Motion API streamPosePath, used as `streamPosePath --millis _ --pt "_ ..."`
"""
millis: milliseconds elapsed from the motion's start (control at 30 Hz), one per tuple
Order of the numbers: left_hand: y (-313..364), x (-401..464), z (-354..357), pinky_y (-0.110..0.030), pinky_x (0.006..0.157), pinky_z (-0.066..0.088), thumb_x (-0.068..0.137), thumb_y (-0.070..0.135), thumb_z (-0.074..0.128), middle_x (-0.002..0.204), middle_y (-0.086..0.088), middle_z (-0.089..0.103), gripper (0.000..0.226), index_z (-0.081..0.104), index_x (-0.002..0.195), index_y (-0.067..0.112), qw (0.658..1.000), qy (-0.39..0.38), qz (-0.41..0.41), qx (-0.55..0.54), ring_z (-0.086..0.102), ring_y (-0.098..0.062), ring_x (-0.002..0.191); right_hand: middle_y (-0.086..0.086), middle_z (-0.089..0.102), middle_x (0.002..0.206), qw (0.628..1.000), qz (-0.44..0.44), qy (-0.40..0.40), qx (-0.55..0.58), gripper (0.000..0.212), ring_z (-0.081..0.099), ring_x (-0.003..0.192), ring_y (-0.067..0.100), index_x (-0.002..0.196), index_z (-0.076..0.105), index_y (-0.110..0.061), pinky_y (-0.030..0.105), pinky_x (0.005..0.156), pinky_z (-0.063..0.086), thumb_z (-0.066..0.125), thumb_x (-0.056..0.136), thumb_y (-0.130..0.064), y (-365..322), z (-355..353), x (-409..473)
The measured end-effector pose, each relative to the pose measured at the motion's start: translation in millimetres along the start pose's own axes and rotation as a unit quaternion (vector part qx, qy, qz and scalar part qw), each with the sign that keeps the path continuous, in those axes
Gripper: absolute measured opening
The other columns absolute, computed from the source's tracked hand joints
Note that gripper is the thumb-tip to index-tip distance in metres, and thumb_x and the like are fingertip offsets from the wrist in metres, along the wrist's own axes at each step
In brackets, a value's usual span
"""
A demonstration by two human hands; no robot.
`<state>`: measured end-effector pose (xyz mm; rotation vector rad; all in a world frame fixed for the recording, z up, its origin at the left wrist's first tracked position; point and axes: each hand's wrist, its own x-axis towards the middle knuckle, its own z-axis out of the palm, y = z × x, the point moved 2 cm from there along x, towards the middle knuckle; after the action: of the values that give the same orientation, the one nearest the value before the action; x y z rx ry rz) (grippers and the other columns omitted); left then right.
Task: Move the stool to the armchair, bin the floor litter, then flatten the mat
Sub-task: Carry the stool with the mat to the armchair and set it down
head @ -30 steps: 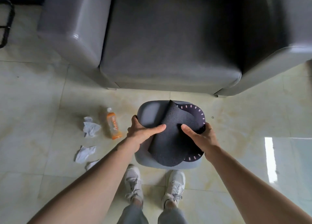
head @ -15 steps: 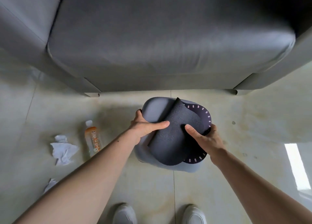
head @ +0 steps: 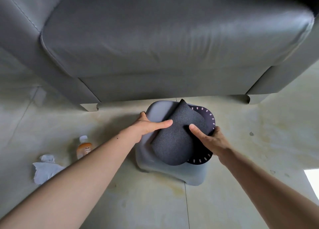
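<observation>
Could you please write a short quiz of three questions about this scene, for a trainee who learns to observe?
1. True or false: the mat lies flat on the stool.
2. Which piece of litter lies nearest to the stool? A) the bottle B) the crumpled tissue C) a metal can
3. Fill in: the left hand and the right hand both grip the ____, which stands just before the armchair.

Key
1. False: the mat is folded over itself, with a peak toward the armchair.
2. A: the bottle lies on the floor between the tissue and the stool.
3. stool
</observation>
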<state>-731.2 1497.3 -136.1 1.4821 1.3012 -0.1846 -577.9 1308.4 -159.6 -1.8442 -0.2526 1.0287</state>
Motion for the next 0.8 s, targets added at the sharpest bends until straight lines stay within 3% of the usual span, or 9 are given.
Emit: streamPosePath --millis 100,200,267,367,500,567,667,733,800 --pt "-2 0 -1 -0.042 0.111 0.036 0.033 0.072 0.083 0.153 0.001 0.037 0.142 0.018 0.149 0.023 1.000 -0.001 0.012 0.005 0.038 -0.022 0.138 -0.009 0.075 0.091 1.000 -0.015 0.007 0.006 0.035 0.067 0.062 -0.012 0.097 0.072 -0.023 0.006 0.044 0.045 0.080 0.073 -0.048 -6 1 -3" --pt "-5 -5 -1 -0.039 0.110 0.036 0.038 0.072 0.081 0.153 0.001 0.037 0.139 0.016 0.150 0.023 1.000 0.002 0.028 0.012 0.039 -0.022 0.137 -0.013 0.070 0.079 0.999 -0.029 0.025 -0.004 0.029 0.059 0.048 -0.016 0.091 0.073 -0.022 0.002 0.035 0.036 0.079 0.076 -0.046 -8 -1 -8" --pt "-8 -8 -2 -0.036 0.107 0.037 0.044 0.070 0.082 0.153 0.001 0.036 0.136 0.014 0.151 0.022 0.999 0.010 0.035 0.015 0.039 -0.021 0.137 -0.011 0.070 0.076 0.999 -0.029 0.032 -0.021 0.041 0.058 0.048 -0.014 0.099 0.074 -0.018 0.005 0.037 0.037 0.079 0.074 -0.050 -8 -3 -13" --pt "-13 -15 -2 -0.036 0.106 0.038 0.037 0.073 0.082 0.154 0.001 0.036 0.143 0.015 0.151 0.019 0.999 0.011 0.039 0.015 0.038 -0.021 0.138 -0.006 0.074 0.090 0.999 -0.006 0.028 -0.044 0.057 0.062 0.065 -0.007 0.104 0.072 -0.019 0.017 0.050 0.039 0.077 0.068 -0.062 -4 -5 -22" --pt "-22 -20 -4 -0.030 0.105 0.033 0.026 0.080 0.075 0.158 0.001 0.028 0.160 0.004 0.154 0.015 0.999 0.008 0.047 -0.007 0.032 -0.017 0.142 0.000 0.077 0.086 0.998 -0.023 0.023 -0.047 0.056 0.066 0.069 0.006 0.090 0.075 -0.014 0.012 0.044 0.043 0.080 0.062 -0.062 0 -8 -30" --pt "-28 -19 -3 -0.028 0.105 0.030 0.036 0.080 0.072 0.160 0.001 0.024 0.153 0.001 0.154 0.014 0.999 0.008 0.052 -0.007 0.032 -0.015 0.141 0.009 0.078 0.088 0.998 -0.033 0.029 -0.051 0.053 0.067 0.069 0.010 0.085 0.075 -0.009 0.014 0.051 0.048 0.081 0.065 -0.058 2 -10 -31" --pt "-37 -17 2 -0.022 0.092 0.031 0.053 0.073 0.073 0.154 0.000 0.034 0.128 0.017 0.151 0.012 0.997 0.015 0.073 -0.022 0.040 -0.008 0.119 0.016 0.077 0.094 0.997 -0.045 0.024 -0.063 0.054 0.065 0.070 0.014 0.087 0.076 -0.004 0.026 0.064 0.052 0.080 0.070 -0.054 6 -8 -34" --pt "-41 -17 3 -0.021 0.092 0.029 0.057 0.072 0.072 0.154 -0.001 0.034 0.125 0.017 0.151 0.012 0.996 0.023 0.078 -0.032 0.040 -0.010 0.126 0.018 0.076 0.093 0.996 -0.061 0.027 -0.059 0.050 0.064 0.069 0.015 0.087 0.076 -0.002 0.030 0.066 0.055 0.081 0.072 -0.050 9 -6 -37" --pt "-43 -17 5 -0.021 0.092 0.029 0.057 0.073 0.072 0.153 -0.001 0.035 0.124 0.018 0.151 0.012 0.996 0.027 0.079 -0.035 0.040 -0.010 0.125 0.022 0.076 0.093 0.995 -0.072 0.036 -0.053 0.048 0.064 0.071 0.018 0.088 0.076 0.000 0.041 0.073 0.058 0.082 0.073 -0.045 11 -5 -39"
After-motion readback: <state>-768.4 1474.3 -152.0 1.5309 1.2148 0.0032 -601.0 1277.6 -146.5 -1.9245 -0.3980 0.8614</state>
